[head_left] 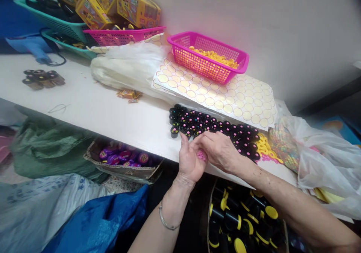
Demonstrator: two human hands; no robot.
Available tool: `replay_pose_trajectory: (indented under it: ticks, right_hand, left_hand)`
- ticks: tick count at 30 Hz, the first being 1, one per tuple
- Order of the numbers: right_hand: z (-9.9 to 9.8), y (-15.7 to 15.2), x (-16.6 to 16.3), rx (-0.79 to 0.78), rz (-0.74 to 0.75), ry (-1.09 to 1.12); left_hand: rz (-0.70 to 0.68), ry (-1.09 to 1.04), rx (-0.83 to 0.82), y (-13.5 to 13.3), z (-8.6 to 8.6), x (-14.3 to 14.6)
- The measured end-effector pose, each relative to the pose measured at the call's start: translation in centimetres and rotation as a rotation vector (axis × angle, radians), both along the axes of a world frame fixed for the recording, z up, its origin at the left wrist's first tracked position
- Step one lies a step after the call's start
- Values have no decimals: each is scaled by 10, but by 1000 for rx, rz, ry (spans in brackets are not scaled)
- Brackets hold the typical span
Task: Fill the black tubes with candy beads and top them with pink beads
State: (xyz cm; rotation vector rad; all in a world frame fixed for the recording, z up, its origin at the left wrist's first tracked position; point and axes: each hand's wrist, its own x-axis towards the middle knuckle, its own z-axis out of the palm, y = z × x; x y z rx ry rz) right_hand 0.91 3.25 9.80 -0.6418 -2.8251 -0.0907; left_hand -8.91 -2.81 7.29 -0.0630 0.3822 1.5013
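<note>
My left hand (pixel 192 162), palm up and cupped, holds a little heap of small round pink pieces (pixel 202 155). Over its fingers, my right hand (pixel 218 147) has its fingers bent together; what they pinch, if anything, is hidden. Just beyond both hands stand rows of small black cups (pixel 207 123), many with a pink piece and bits of other colours in them. One black cup (pixel 174 131) sits at the near left corner of the group. Yellow rings (pixel 265 147) and more loose pink pieces (pixel 269 158) lie at the right end of the rows.
Behind the cups, a pink basket (pixel 208 59) of yellow rings stands on sticker sheets (pixel 197 91). At right lies a plastic bag of coloured beads (pixel 284 144). Below the table edge are a box of black, yellow-lidded containers (pixel 242 219) and a box of purple items (pixel 124 157).
</note>
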Motion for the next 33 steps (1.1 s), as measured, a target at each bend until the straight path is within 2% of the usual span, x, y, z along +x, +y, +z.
replay_pose_trajectory:
  ticks: [3, 5, 7, 12, 14, 16, 19, 21, 25, 29, 33]
  right_hand:
    - [-3, 10, 3, 134, 18, 72]
    - [-5, 15, 6, 151, 37, 91]
    - [-6, 17, 7, 89, 15, 104]
    - [-5, 20, 7, -223, -66, 172]
    - [-3, 20, 6, -293, -84, 179]
    - [1, 21, 5, -284, -93, 119]
    - [8, 22, -1, -187, -77, 11]
    - [13, 27, -13, -175, -73, 29]
    - [16, 46, -53, -250, -27, 94]
    - [10, 65, -95, -230, 60, -55]
    - [2, 73, -114, -196, 58, -163]
  left_hand:
    - [-41, -20, 27, 1, -1, 0]
    - [-58, -11, 36, 1, -1, 0]
    - [-55, 18, 44, 1, -2, 0]
    - [2, 119, 84, 1, -5, 3]
    - [26, 150, 85, 1, -6, 3]
    - [31, 149, 81, 1, -7, 3]
    - [31, 90, 58, 1, -7, 0]
    - [38, 50, 34, 1, -7, -2]
    - [-2, 17, -15, 0, -6, -2]
    - [-27, 36, -29, 0, -8, -1]
    - [-22, 50, -32, 0, -10, -3]
